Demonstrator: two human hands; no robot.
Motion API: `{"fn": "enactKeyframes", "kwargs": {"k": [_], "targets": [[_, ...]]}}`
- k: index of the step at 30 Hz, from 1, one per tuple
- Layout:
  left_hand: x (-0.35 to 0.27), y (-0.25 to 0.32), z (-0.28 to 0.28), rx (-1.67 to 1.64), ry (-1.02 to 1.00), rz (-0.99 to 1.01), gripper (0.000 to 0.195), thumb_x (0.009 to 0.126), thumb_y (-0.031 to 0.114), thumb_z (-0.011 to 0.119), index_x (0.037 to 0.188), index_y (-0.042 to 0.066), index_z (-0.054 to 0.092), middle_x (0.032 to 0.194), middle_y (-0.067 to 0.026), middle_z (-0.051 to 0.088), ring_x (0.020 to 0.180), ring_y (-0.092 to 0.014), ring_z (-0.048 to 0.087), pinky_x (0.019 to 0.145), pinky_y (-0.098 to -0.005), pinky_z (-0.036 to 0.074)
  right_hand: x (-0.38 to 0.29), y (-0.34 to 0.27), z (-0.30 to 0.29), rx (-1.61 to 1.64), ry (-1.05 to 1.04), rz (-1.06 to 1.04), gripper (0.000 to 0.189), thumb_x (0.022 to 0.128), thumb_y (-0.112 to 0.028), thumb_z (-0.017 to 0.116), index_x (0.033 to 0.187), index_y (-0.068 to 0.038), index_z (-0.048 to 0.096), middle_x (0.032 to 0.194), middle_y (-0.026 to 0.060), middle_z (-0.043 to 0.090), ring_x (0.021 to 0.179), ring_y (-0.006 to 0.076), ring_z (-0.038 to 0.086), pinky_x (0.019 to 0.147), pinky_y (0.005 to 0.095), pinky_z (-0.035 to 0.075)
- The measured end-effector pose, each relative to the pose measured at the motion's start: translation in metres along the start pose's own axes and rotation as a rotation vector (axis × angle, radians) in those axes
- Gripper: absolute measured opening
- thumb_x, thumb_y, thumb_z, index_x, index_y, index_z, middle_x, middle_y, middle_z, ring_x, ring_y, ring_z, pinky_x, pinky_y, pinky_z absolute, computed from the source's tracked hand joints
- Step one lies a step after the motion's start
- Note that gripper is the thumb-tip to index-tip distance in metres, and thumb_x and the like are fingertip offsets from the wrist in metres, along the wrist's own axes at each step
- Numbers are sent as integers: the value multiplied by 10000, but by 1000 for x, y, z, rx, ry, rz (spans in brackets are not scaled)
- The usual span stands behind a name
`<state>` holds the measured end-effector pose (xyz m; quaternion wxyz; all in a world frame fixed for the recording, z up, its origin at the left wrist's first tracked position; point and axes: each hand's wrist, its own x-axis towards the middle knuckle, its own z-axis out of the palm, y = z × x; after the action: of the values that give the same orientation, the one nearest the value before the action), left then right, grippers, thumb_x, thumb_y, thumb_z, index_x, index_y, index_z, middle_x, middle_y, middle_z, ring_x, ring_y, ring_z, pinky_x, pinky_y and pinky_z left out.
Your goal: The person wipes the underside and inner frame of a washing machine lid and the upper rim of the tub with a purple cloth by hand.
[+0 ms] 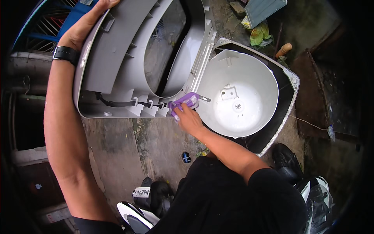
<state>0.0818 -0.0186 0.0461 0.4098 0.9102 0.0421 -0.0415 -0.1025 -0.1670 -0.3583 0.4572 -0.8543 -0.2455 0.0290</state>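
The grey top cover [128, 26] of a top-loading washing machine is tipped up on its side, with its underside towards me. My left hand [84, 26] holds its outer edge at the upper left; most of the fingers are out of sight. In my right hand [187, 117] is a bunched purple cloth [184, 101] with white patches, pressed near the cover's lower right corner. A black cable [117, 103] runs through white hooks [150, 103] just left of the cloth. To the right, the round white tub [242, 76] sits inside the machine's square cabinet [287, 96].
Parked motorcycles [140, 216] [315, 201] flank me. A wooden handle [283, 50], a green plastic bag [260, 35] and a grey panel [263, 11] lie beyond the cabinet. A thin cord [309, 124] trails right. A hole [186, 157] opens in the worn floor [117, 146].
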Motion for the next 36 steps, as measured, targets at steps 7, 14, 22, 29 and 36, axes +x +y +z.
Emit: {"fn": "enactKeyframes", "kwargs": {"k": [7, 14, 22, 29, 36], "targets": [[4, -2, -2, -7, -7, -20, 756, 776, 662, 763, 1190, 36, 679, 983, -125, 727, 778, -159, 707, 712, -285, 597, 9, 47, -19, 1451, -551, 615, 503, 746, 12, 608, 1248, -18, 615, 1136, 165, 672, 1036, 271, 687, 917, 411, 570], [5, 3, 2, -9, -19, -26, 744, 779, 673, 755, 1185, 54, 675, 1025, -114, 715, 847, -151, 697, 746, -289, 584, -10, 35, -13, 763, -107, 88, 523, 806, -30, 577, 1329, -17, 581, 1143, 180, 622, 1092, 336, 627, 971, 417, 519], [0, 12, 11, -4, -38, -68, 705, 852, 678, 676, 1219, 77, 650, 970, -54, 681, 785, -128, 642, 707, -268, 548, 16, 24, -12, 303, -291, -27, 547, 770, -36, 625, 1315, -15, 596, 1158, 189, 581, 1130, 359, 589, 930, 445, 490], [-2, 13, 0, -92, -53, -52, 628, 849, 602, 735, 1196, 86, 653, 963, -48, 707, 776, -131, 682, 680, -274, 586, -38, 59, 8, 776, -133, 306, 433, 835, -107, 659, 1267, -74, 650, 1148, 150, 640, 1136, 337, 598, 972, 466, 499], [13, 2, -11, -57, -136, 9, 629, 900, 629, 652, 1225, 92, 622, 969, -28, 685, 804, -127, 670, 709, -281, 573, 14, 12, 3, 498, -111, -24, 491, 805, -90, 659, 1292, -41, 622, 1300, 153, 590, 1252, 332, 550, 1063, 423, 447]]}}
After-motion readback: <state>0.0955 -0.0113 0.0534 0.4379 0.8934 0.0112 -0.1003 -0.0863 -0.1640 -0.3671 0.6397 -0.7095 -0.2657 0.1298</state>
